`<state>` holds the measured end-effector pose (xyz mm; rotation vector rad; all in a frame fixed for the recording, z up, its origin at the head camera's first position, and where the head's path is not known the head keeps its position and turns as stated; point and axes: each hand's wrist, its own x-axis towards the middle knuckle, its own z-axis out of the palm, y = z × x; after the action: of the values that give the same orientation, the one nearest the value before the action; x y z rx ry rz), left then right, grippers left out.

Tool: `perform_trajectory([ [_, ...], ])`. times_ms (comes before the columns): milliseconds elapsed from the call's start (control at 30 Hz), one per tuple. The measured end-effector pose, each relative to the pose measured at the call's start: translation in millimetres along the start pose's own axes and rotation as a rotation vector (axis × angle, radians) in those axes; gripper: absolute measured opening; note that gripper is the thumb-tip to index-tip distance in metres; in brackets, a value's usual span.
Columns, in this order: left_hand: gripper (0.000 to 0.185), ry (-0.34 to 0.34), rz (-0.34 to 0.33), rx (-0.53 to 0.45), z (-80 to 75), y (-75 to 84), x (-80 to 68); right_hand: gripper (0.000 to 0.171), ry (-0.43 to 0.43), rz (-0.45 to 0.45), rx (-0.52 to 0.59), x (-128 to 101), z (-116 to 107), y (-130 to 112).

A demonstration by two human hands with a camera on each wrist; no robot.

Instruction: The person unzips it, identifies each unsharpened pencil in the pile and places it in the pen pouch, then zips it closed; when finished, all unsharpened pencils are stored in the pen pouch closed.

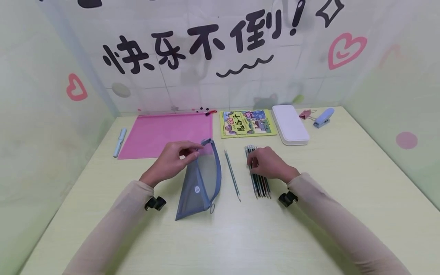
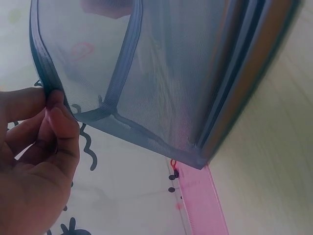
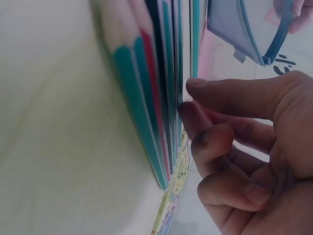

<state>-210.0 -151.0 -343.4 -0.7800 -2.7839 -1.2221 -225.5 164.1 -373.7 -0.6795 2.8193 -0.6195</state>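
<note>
Nearest to us on the desk point(image 1: 309, 236) stands the grey mesh pencil pouch point(image 1: 199, 183), tipped up on its long edge with the zip pull hanging at its near corner. Our left hand point(image 1: 172, 160) grips the pouch's upper rim; the left wrist view shows the thumb and fingers point(image 2: 58, 117) pinched on the zipper tape, holding the mouth open. Just right of the pouch lies a single pencil point(image 1: 232, 175), apart from the rest. Beyond it our right hand point(image 1: 269, 164) rests on the bundle of pencils point(image 1: 259, 183) lying side by side on the desk; in the right wrist view the fingers point(image 3: 215, 122) curl against the pencils' ends, touching them, though we cannot tell whether any pencil is truly clamped. We judge the risks to be these: a thin pinch on the tape could slip and let the pouch flop shut or fall over; and a loose curl over many round pencils could send some rolling across the desk or leave several behind. Further back lie a pink zip folder point(image 1: 165, 133), a pale pen point(image 1: 120, 142), a picture booklet point(image 1: 246, 123), a white case point(image 1: 290, 124), a binder clip point(image 1: 306, 114) and a blue stapler point(image 1: 324, 117).
</note>
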Motion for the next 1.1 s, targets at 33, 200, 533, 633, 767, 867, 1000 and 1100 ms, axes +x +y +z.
perform_trajectory([
  [33, 0.025, 0.0, -0.002, -0.002, -0.2, 0.0, -0.7, 0.006, 0.001, 0.007, -0.004, 1, 1, -1],
  [200, 0.025, -0.004, -0.004, -0.008, -1.6, 0.1, -1.7, 0.005, -0.01, 0.047, -0.02, 3, 2, -2],
  [533, 0.025, 0.006, -0.013, 0.001, -2.0, -2.7, -1.8, 0.003, -0.031, 0.046, -0.03, 5, 4, -2],
  [633, 0.025, 0.003, -0.013, -0.002, -1.8, -3.3, -1.4, 0.003, -0.048, 0.048, -0.031, 6, 5, -2],
  [767, 0.024, 0.005, -0.018, -0.001, -2.6, -2.7, -0.5, 0.012, -0.062, 0.065, -0.041, 9, 7, -5],
  [867, 0.024, 0.005, -0.022, -0.004, -3.1, -1.8, -0.3, 0.03, -0.064, 0.099, -0.041, 13, 9, -8],
  [1000, 0.024, 0.002, -0.019, -0.012, -2.4, -2.3, -0.5, 0.055, -0.076, 0.145, 0.005, 18, 11, -10],
  [1100, 0.024, -0.002, -0.015, -0.021, -1.8, -2.3, 0.3, 0.063, -0.091, 0.168, 0.054, 22, 12, -9],
])
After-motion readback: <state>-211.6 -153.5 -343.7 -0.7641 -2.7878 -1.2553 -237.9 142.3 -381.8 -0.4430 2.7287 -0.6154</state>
